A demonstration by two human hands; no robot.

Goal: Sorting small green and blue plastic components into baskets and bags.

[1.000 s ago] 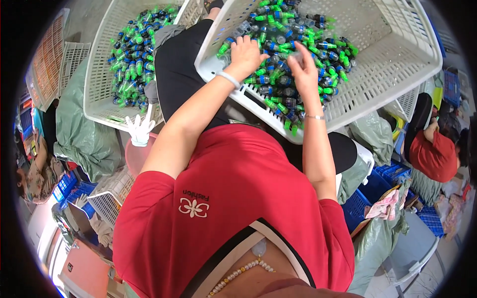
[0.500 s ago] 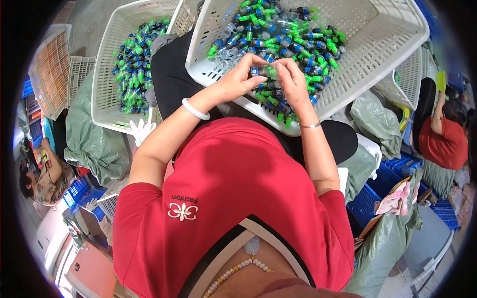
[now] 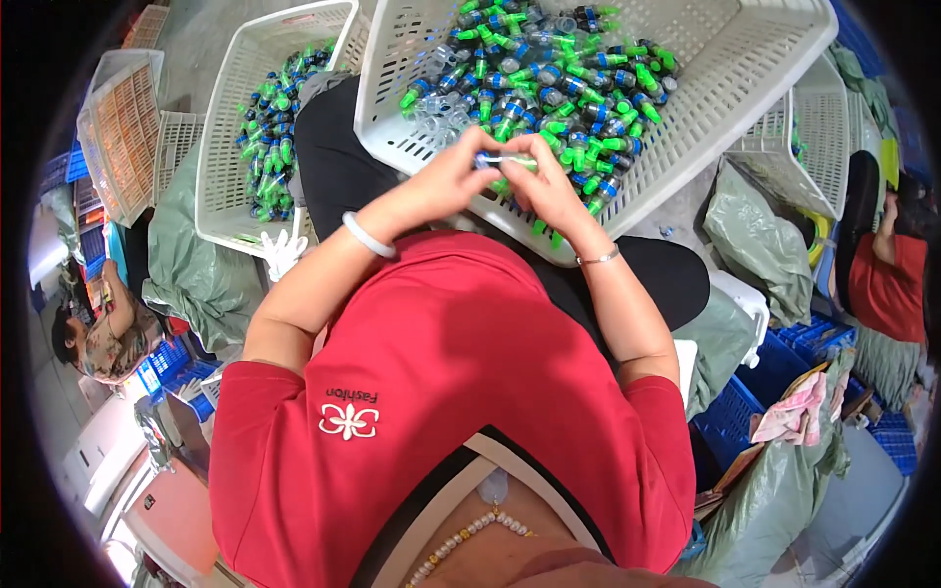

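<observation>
Fingers [image 3: 474, 140] of the left hand [image 3: 446, 178] bent and closed on the blue end of a small bottle-like piece [image 3: 500, 160]; thumb and fingers of the right hand [image 3: 549, 188] pinch its green end. Piece lies crosswise between the two hands, long axis left to right, nearly level: blue end points left, green end right. Much of it hidden by fingertips. Position: above the near side of a large crate [image 3: 730, 93], in front of the body.

Crate is white plastic, rigid, walls pierced with rows of slots, corners rounded. In it, a heap of like pieces [image 3: 578, 88]: stubby cylinders, dark bodies, blue bands, translucent bright-green tips, axes pointing every way. At the heap's left, clear cups [image 3: 446, 116], smooth, hollow-looking.

Farther left, a second white slotted crate [image 3: 218, 176] with more green-tipped pieces. At its near edge a limp white glove [image 3: 282, 253], fingers spread. Left and right, green sacks [image 3: 196, 265], thin sheet plastic, creased and glossy. Smooth pale ring bracelet [image 3: 367, 235] on left wrist; thin metallic bangle [image 3: 600, 256] on right.
</observation>
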